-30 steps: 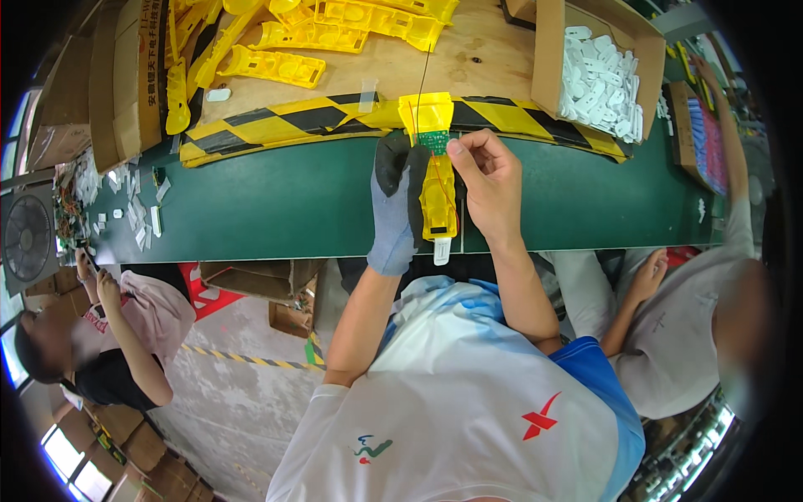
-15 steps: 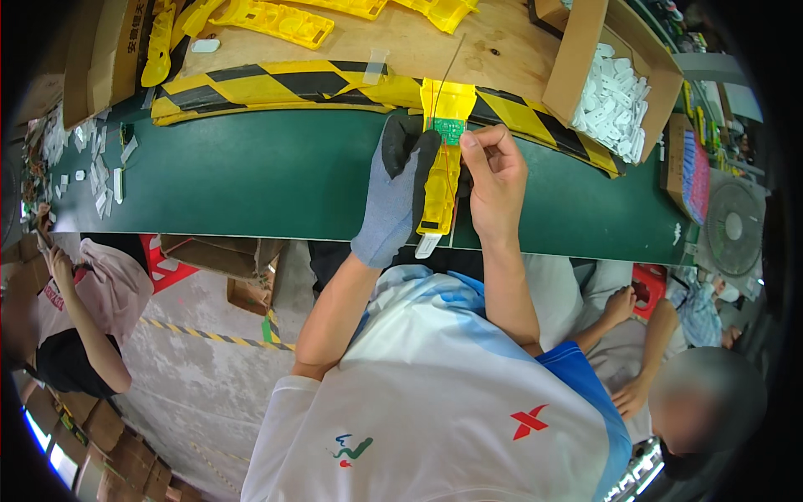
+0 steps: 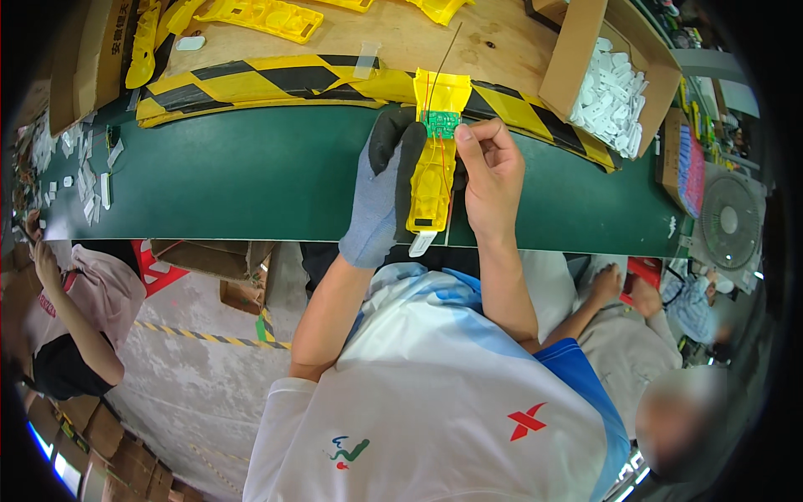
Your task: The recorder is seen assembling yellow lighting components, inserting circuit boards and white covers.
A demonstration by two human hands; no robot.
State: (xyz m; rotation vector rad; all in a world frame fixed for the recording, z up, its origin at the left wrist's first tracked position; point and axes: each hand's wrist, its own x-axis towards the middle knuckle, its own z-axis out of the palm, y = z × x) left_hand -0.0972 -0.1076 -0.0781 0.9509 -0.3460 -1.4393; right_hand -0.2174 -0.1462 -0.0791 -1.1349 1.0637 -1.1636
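Note:
My left hand (image 3: 388, 180), in a grey glove with black fingers, is closed around a long yellow plastic housing (image 3: 430, 197) held upright over the green table. A small green circuit board (image 3: 442, 125) lies in the housing's upper half, with thin red wires (image 3: 442, 155) below it and a dark thin wire (image 3: 443, 58) rising past the top. My bare right hand (image 3: 493, 171) pinches with thumb and forefinger at the board's right edge; its other fingers curl in. A white plastic piece (image 3: 422, 243) sticks out from the housing's lower end.
On the wooden board (image 3: 418, 42), edged with yellow-black tape (image 3: 276, 88), lie yellow housings (image 3: 259, 18). A carton (image 3: 577, 63) of white plastic parts (image 3: 609, 99) stands at right, a fan (image 3: 728, 219) beyond. White pieces (image 3: 88, 180) lie at left. Co-workers (image 3: 88, 301) sit on both sides.
The view has shifted slightly. The housing appears a little more face-on, with more of the red wires showing. My hands keep their hold on the housing and board.

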